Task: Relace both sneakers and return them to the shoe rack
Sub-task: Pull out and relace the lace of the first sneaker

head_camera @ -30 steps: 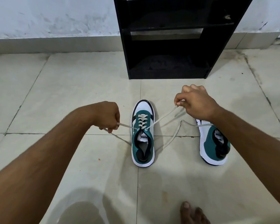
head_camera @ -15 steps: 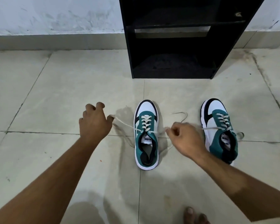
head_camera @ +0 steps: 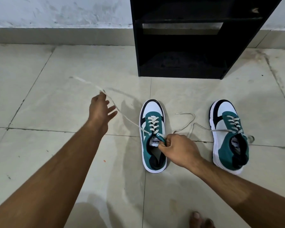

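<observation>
Right now two green, white & black sneakers are sitting on the tiled floor (head_camera: pixel 39 96) in front of the black shoe rack (head_camera: pixel 187 46), toes pointing at it. Neither is on the rack.

Left sneaker (head_camera: pixel 152 137) is lying approx centre of view, laced most of the way up w/ a white lace. Right hand (head_camera: pixel 178 148) is closing its fingers on the green collar edge next to the tongue, just below the top right eyelet, pinching that edge shut betw thumb & fingers. Left hand (head_camera: pixel 101 109) is reaching out to the left w/ fingers spread apart; the left lace end (head_camera: pixel 122 112) is running from the top left eyelet up past the fingertips & trailing off blurred thru the air. Can't tell whether any finger is actually touching it.

Right sneaker (head_camera: pixel 229 137) is standing well to the right, also laced, w/ its loose lace (head_camera: pixel 192 122) curling over the floor betw the two shoes. Bare toes (head_camera: pixel 201 219) are showing at the bottom edge.
</observation>
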